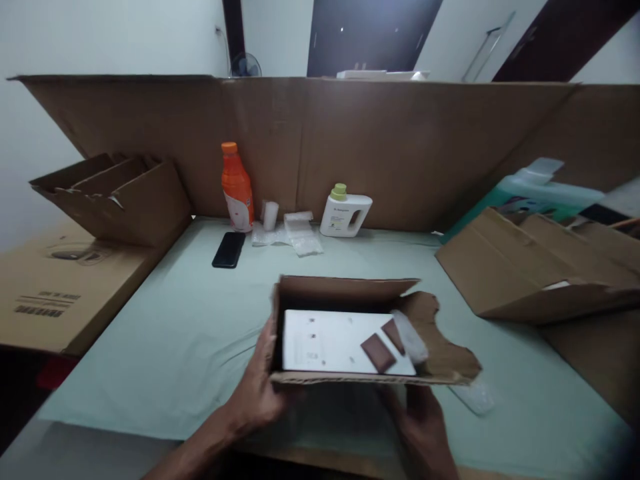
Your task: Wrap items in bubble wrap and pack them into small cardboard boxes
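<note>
Both hands, left hand (260, 393) and right hand (425, 427), grip the open box (350, 293) from below and should keep it level so the card (330, 343) stays inside.

Left hand (257, 390) grips the near-left corner of an open cardboard box (350, 293), right hand (425, 427) under its near-right edge; box held just above the pale green table cover (175, 333). Inside the box, between the two grips: a white sheet (330, 343) with two small brown rectangles (379, 353) and a blurred clear wrapper (410, 337) toward the right-hand side. Well beyond the grip, by the cardboard back wall (400, 147): orange bottle (237, 188), black phone (229, 250), white jug (345, 212).
</note>
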Available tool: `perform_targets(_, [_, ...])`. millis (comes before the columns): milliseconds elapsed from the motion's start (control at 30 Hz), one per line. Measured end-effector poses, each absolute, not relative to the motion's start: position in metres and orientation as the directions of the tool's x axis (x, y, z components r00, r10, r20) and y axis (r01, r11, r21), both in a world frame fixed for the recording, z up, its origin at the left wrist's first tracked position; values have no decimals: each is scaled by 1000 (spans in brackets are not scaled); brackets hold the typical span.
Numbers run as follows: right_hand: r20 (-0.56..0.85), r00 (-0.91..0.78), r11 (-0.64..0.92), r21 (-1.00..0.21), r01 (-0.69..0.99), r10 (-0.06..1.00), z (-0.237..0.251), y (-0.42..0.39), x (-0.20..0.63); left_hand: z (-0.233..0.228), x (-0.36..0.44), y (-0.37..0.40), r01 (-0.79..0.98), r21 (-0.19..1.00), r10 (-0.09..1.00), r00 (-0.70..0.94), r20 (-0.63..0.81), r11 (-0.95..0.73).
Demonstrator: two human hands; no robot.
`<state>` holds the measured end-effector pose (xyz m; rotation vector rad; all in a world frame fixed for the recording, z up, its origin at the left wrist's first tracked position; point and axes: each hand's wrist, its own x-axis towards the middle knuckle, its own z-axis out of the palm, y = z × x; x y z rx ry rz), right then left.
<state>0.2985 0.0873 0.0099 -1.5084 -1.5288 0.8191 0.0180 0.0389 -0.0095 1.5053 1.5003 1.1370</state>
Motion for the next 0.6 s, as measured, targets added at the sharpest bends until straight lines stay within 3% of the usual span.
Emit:
perform_targets(100, [88, -85, 117, -887, 446, 992, 10, 85, 269, -18, -1, 11, 445, 895, 981, -189, 54, 36])
perform_targets(167, [80, -152, 141, -884, 446, 985, 9, 90, 255, -21, -18, 0, 473, 877, 983, -185, 0, 89])
perform_targets(367, [85, -181, 171, -827, 535, 980, 3, 99, 275, -4, -60, -4, 424, 898, 959, -283, 4, 122])
perform_targets(500, [59, -171, 147, -813, 564, 983, -3, 97, 280, 18, -75, 16, 283, 957, 994, -105, -38, 67])
perform_targets(600, [48, -136, 119, -807, 579, 990, -19, 98, 274, 23, -77, 34, 256, 967, 999, 54, 6, -19])
